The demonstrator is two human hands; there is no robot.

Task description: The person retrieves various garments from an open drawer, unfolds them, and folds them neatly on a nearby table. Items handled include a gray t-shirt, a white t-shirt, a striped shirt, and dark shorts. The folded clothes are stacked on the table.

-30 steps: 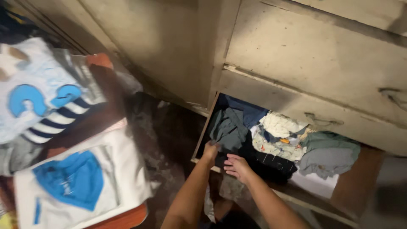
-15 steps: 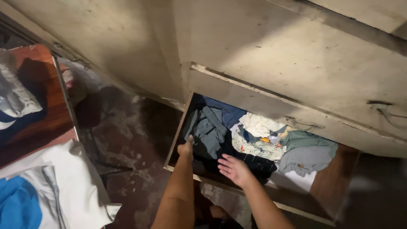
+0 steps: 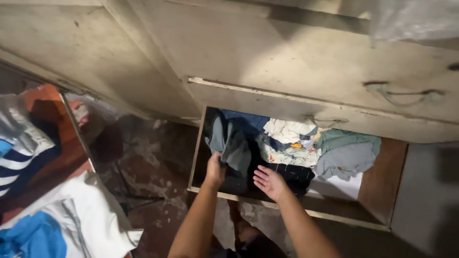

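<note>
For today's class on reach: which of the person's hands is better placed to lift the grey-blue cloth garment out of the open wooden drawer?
Probably the left hand: its fingers already grip the grey-blue cloth garment in the open wooden drawer. The right hand hovers open beside it.

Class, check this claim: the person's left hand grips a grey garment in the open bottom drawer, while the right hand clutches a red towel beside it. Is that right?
Not quite. In the head view the left hand does grip the grey garment in the open drawer, but the right hand holds nothing: it is spread open, palm up, over the dark clothing. No red towel is visible.
</note>
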